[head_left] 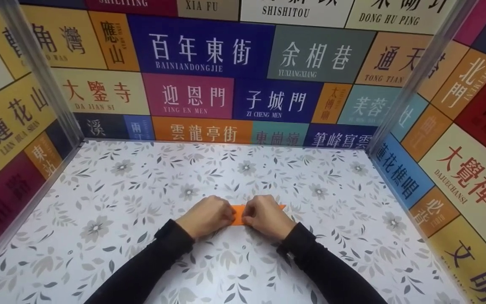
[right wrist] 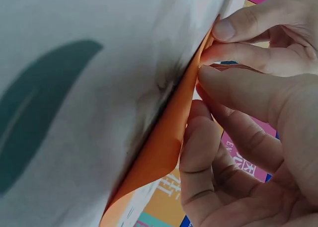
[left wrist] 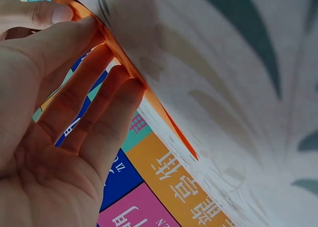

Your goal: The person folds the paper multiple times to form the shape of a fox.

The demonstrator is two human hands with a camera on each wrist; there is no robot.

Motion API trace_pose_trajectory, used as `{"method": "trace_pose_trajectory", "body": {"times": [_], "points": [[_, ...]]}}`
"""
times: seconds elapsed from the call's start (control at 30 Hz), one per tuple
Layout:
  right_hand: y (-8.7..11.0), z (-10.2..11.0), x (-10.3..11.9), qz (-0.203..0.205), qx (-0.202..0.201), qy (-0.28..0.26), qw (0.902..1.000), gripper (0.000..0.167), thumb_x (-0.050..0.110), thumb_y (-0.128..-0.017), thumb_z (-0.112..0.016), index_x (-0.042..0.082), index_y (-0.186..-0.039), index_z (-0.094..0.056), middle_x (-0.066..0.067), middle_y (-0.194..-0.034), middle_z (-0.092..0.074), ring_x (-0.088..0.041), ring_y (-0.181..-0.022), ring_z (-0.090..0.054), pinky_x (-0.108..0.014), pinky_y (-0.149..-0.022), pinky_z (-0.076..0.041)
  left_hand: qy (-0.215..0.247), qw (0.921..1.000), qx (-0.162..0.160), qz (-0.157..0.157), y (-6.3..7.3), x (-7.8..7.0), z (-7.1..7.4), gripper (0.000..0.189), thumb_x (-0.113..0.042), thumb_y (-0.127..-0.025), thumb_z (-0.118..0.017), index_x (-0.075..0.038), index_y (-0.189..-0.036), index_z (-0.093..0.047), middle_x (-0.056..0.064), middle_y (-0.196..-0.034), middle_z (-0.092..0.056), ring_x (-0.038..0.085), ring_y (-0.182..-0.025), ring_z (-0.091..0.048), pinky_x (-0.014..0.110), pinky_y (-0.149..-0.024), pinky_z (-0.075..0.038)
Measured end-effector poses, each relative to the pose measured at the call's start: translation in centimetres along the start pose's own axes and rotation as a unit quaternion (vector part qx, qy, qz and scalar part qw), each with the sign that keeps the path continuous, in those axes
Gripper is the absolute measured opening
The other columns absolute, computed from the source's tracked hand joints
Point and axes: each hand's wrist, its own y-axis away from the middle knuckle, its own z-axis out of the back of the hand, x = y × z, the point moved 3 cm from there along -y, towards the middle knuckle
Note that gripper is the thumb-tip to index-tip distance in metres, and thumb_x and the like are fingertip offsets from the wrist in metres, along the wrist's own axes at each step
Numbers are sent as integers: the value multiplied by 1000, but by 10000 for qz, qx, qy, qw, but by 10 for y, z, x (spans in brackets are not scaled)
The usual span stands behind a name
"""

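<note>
A small piece of orange paper [head_left: 237, 215], apparently folded, lies low on the flower-patterned tabletop in front of me. My left hand [head_left: 211, 217] pinches it from the left, thumb on the near side. From the other side my right hand [head_left: 268, 217] pinches it, close beside the left. In the right wrist view the orange paper [right wrist: 164, 142] curves up from the surface, and its edge runs between thumb and fingers. The left wrist view shows a narrow pointed end of the paper [left wrist: 183, 139] sticking out past the fingertips. The hands cover much of the sheet.
The white tabletop [head_left: 141, 261] carries a grey leaf and flower print. Upright panels with coloured blocks of Chinese lettering, such as the back panel [head_left: 201, 50] and right panel [head_left: 458, 160], enclose it at the back and sides. Clear strips [head_left: 420, 76] run along the corners.
</note>
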Motion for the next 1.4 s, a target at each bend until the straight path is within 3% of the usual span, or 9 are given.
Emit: {"method": "trace_pose_trajectory", "body": {"times": [0.3, 0.63, 1.1, 1.4], "points": [[1, -5, 1, -40, 24, -133, 9999, 13, 9, -93, -95, 12, -82, -88, 4, -73, -81, -4, -69, -66, -26, -71, -57, 80, 9998, -36, -189, 0, 1, 2, 12, -3, -92, -91, -11, -101, -93, 8, -105, -91, 28, -101, -87, 41, -95, -72], [1, -7, 2, -103, 33, -61, 9999, 15, 6, -92, -95, 11, -81, -86, 3, -71, -78, -6, -67, -62, -27, -68, -55, 42, 9998, -4, -185, -1, 0, -1, 13, -2, -90, -91, -13, -97, -92, 5, -101, -90, 25, -96, -85, 39, -90, -71], [-4, -8, 2, -162, 242, -177, 9994, 14, 6, -92, -95, 8, -82, -86, 1, -71, -78, -4, -62, -59, -23, -63, -53, 171, 9998, 33, 91, 0, 3, 0, 11, -3, -91, -91, -12, -99, -92, 8, -106, -91, 28, -102, -88, 42, -96, -72], [6, 4, -9, -265, 218, -125, 9993, 16, 5, -91, -96, 9, -80, -85, 2, -70, -77, -6, -65, -59, -23, -64, -50, 215, 9993, 96, 296, 1, 4, 0, 16, -4, -93, -94, -8, -108, -92, 9, -110, -91, 30, -107, -87, 43, -100, -71]]}}
